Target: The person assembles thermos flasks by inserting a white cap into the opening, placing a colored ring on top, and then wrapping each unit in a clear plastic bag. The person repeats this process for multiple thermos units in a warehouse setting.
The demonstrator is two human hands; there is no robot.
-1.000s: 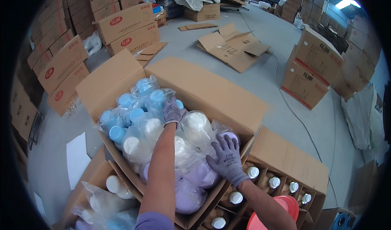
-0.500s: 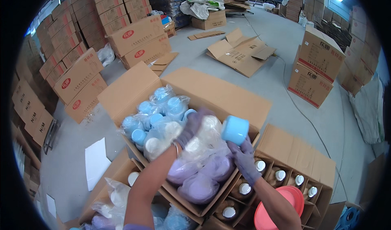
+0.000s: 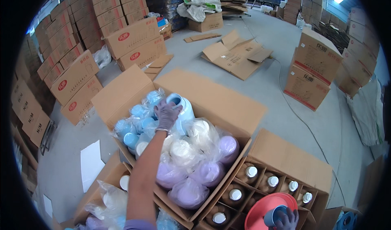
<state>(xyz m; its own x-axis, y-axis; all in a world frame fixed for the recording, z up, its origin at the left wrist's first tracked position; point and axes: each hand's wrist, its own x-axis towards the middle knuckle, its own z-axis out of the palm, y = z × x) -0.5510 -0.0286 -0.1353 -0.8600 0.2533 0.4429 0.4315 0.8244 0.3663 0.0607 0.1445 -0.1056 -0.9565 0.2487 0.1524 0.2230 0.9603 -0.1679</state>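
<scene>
My left hand (image 3: 167, 115), in a grey-purple glove, grips the neck of a blue bottle (image 3: 187, 111) whose round mouth is uncovered. That bottle stands among plastic-wrapped blue, white (image 3: 200, 132) and purple bottles (image 3: 189, 193) in an open cardboard box (image 3: 211, 99). At the lower right, my gloved right hand (image 3: 288, 219) is closed around a blue cup-shaped lid (image 3: 273, 216). The lid is tilted over a pink-red basin (image 3: 257, 210), which sits on a divided box. My right fingertips are partly hidden behind the lid.
Brown bottles with white caps (image 3: 235, 194) fill compartments of the divided box. Another open box with wrapped bottles (image 3: 110, 201) is at the lower left. Stacked cartons (image 3: 313, 67) stand right and left; a flattened carton (image 3: 240, 56) and a cable lie on the floor.
My right hand has carried the blue lid from above the box down to the basin. My left hand has moved left and back, onto the blue bottle's neck.
</scene>
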